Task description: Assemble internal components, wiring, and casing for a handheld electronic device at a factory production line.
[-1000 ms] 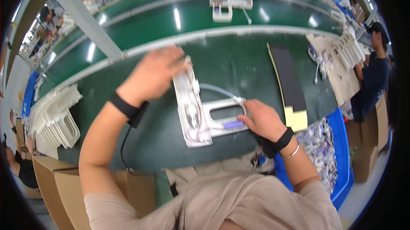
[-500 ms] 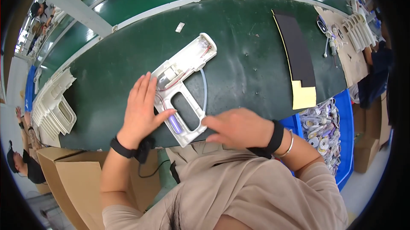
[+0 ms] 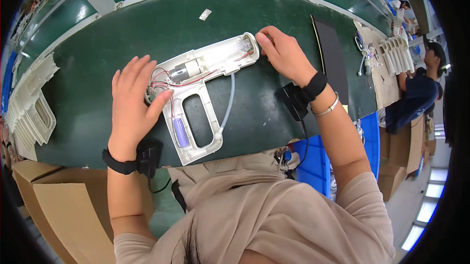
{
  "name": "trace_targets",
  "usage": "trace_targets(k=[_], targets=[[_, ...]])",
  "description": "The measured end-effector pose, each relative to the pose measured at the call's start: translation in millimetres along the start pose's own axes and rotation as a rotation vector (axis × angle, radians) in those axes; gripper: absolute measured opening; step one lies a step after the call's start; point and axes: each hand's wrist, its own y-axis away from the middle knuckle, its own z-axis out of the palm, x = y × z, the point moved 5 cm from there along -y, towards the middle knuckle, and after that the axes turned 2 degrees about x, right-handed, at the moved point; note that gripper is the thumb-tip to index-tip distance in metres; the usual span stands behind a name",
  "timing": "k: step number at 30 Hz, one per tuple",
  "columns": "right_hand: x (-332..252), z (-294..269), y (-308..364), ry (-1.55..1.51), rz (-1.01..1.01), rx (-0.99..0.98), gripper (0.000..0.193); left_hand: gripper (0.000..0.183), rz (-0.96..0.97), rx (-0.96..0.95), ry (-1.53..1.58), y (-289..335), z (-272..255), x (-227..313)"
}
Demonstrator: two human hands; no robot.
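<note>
A gun-shaped white plastic housing half lies on the green table with its inside facing up. In it sit a silver and white motor, red and black wires, and a purple cylindrical battery in the handle. A clear tube loops from the barrel down to the handle. Against the housing's left end rests my left hand, open, with fingers stretched and thumb over the wires. My right hand is at the far right end, fingers curled and closed at its rim; the fingertips are partly hidden.
Nested white housing shells stand at the left edge. To the right lie a black foam sheet, small parts and more white shells. A blue bin and cardboard boxes flank me. A person is at far right.
The housing has turned clockwise, its barrel lying flatter. My right hand has moved from the handle's base up to the barrel's right end; my left hand has shifted left. The view has shifted too.
</note>
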Motion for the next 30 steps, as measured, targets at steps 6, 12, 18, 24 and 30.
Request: trace_targets(k=[6,12,18,24,30], targets=[[-3,19,-14,0.026,0.149,-0.196,0.049,0.065,0.006,-0.082,0.346,4,16,-6],[-10,25,-18,0.171,0.017,-0.311,0.043,0.067,-0.086,-0.039,0.396,4,21,-7],[-15,28,1,0.243,-0.066,-0.029,0.033,0.066,-0.128,-0.045,0.352,7,25,-7],[-11,27,-1,0.213,-0.035,-0.096,0.031,0.058,-0.082,0.019,0.376,3,23,-3],[-10,30,-4,0.256,0.006,-0.138,0.032,0.058,-0.103,0.022,0.397,4,25,-4]])
